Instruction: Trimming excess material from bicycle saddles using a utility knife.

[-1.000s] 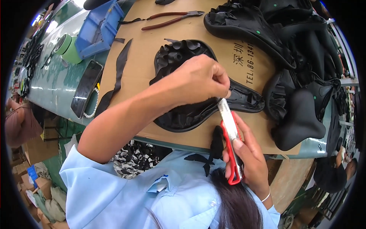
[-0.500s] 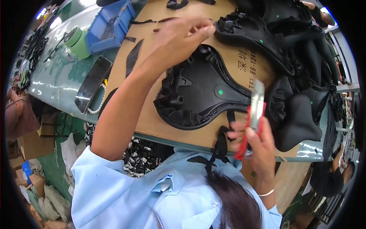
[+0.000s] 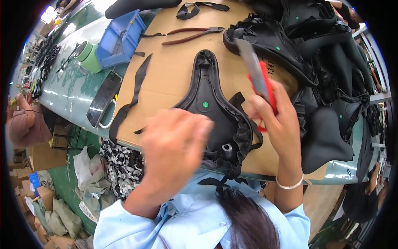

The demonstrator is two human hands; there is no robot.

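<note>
Head: right hand (image 3: 280,117) curled round knife (image 3: 258,79)

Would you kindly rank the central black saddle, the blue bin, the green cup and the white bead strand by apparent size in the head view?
1. Black saddle, though the left hand hides part
2. Blue bin
3. Green cup
4. White bead strand
</note>
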